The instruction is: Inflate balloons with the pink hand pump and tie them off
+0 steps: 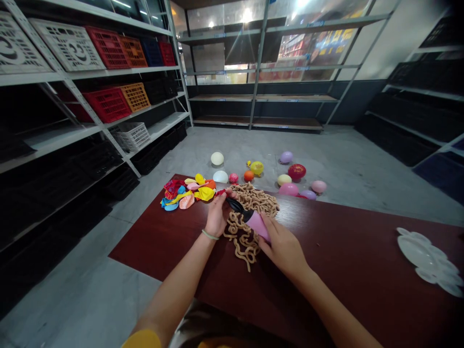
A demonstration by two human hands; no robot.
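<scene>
My right hand (283, 242) is wrapped round the pink handle of a tool (258, 225) with a black front end. That black end points up and left to my left hand (217, 216), whose fingers pinch a small red balloon (222, 193) at the tip. Beneath and behind both hands lies a heap of tan, curly strands (263, 200) on the dark red table (326, 261). To the left of my left hand is a pile of uninflated balloons (205, 194) in yellow, blue, red and pink.
Several inflated balloons (297, 171) lie on the grey floor (340, 154) beyond the table. White dishes (424, 253) rest at the table's right. Shelves with crates (108, 104) stand left; bare racks (290, 98) stand behind.
</scene>
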